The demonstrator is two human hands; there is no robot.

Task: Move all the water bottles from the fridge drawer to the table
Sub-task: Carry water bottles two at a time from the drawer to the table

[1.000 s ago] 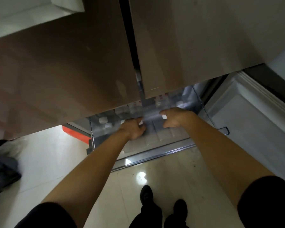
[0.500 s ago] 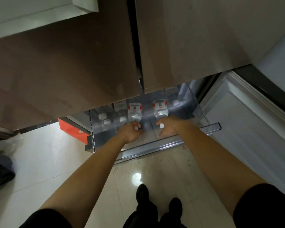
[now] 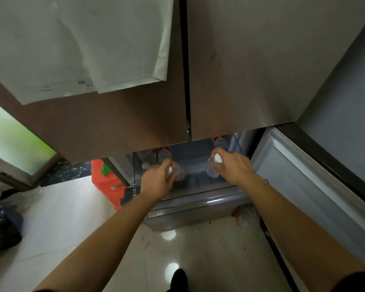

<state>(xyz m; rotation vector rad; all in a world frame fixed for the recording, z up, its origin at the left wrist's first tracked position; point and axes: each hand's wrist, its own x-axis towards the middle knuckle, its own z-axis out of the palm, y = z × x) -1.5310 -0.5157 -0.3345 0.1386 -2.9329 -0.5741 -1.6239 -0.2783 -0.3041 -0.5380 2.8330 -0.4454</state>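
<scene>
The left hand (image 3: pixel 156 182) is down in the open fridge drawer (image 3: pixel 198 204), its fingers (image 3: pixel 170 165) wrapped round the neck of a water bottle (image 3: pixel 178 172). More bottles (image 3: pixel 154 159) stand just beyond those fingers. The right hand (image 3: pixel 233 168) grips a second bottle (image 3: pixel 213 171) by its white cap, fingers curled tight.

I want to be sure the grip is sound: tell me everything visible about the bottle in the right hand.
The bottle in the right hand is clear plastic with a white cap and a red-and-white label near its far end. It is tilted, cap toward the camera, over the open fridge drawer. The right hand wraps its neck and shoulder from the right, cap showing beside the thumb. Its base is hidden behind the fridge door.
</scene>
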